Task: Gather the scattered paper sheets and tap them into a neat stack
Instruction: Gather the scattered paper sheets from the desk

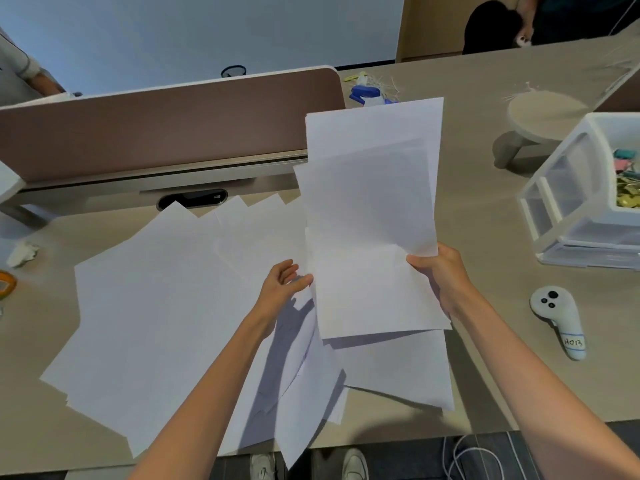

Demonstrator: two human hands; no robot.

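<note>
Step in hand: gathering, roughly a third complete by my estimate. Tapping has not begun.

Right grip [440, 271]: closed on the lower right edge of the held bundle [374, 220], thumb across the front face. The bundle stands raised off the bench [485, 216], just left of the controller [557, 320] and higher in the view. Its sheets are fanned and offset, with corners stepping out at the top and left.

Left grip [282, 284]: left of the controller, beyond the bundle. Fingers are loose and partly spread and the thumb tip sits at the bundle's left edge. It clamps nothing that I can make out.

Loose sheets [156, 306]: a broad overlapping spread lies flat on the bench, well to the left of the controller. More sheets [398, 368] lie directly under the bundle, and some overhang the bench's near edge.

Next move, as judged: the left grip should sweep or lift the remaining sheets and feed them into the bundle. Only then should both grips square the edges and tap the lot on the bench. The overhanging sheets risk sliding off if disturbed.
</note>
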